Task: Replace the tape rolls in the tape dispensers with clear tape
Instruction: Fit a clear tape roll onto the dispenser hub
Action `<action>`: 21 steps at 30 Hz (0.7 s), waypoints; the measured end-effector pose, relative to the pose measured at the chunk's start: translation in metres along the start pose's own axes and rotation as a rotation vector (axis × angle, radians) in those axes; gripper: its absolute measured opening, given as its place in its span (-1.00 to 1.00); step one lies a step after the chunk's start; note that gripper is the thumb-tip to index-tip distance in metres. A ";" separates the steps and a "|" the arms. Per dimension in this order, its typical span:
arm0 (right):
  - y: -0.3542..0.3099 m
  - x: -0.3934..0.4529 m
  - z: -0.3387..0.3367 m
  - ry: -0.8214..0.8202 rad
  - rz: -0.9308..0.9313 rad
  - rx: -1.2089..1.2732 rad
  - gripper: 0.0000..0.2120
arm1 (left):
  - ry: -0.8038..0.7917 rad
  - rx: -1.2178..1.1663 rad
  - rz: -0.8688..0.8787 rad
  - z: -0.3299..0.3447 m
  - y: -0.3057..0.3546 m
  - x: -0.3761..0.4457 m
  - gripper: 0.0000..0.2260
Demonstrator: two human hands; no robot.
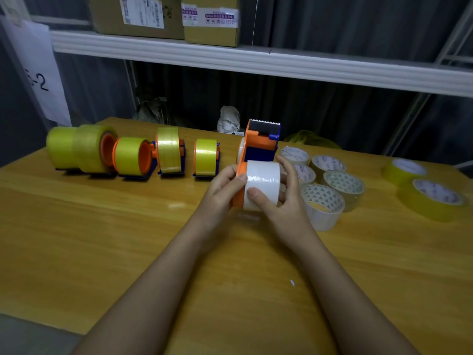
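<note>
An orange and blue tape dispenser [261, 143] stands near the middle of the wooden table [102, 226], its toothed blade at the top. A whitish clear tape roll [263, 179] sits on the dispenser's orange hub. My left hand [222, 184] grips the orange side plate, thumb against the roll's edge. My right hand [279, 201] wraps around the roll from the right, thumb across its front. To the left stands a row of several dispensers with yellow tape [204, 157].
Several loose clear rolls [322, 201] lie just right of my hands, two yellow rolls [432, 196] farther right. A white shelf [256, 60] with cardboard boxes [212, 19] runs above the table's back edge. A paper scrap [292, 283] lies near my right forearm.
</note>
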State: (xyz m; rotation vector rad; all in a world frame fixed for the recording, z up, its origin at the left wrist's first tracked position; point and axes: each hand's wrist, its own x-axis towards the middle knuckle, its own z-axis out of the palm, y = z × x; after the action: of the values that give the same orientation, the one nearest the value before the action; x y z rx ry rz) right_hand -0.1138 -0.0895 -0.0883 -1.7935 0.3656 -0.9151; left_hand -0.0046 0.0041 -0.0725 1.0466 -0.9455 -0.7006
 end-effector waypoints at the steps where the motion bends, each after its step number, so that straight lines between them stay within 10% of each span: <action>1: 0.001 0.000 0.000 -0.002 -0.009 -0.013 -0.17 | 0.005 -0.031 -0.022 0.001 0.000 0.001 -0.77; 21: -0.010 -0.005 0.009 -0.015 0.031 0.043 -0.55 | 0.195 0.275 0.083 0.019 -0.012 -0.005 -0.71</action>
State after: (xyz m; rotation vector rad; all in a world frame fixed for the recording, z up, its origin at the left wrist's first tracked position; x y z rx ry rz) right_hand -0.1129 -0.0762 -0.0825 -1.7499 0.3608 -0.8816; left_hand -0.0248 -0.0034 -0.0816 1.2844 -0.9258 -0.3974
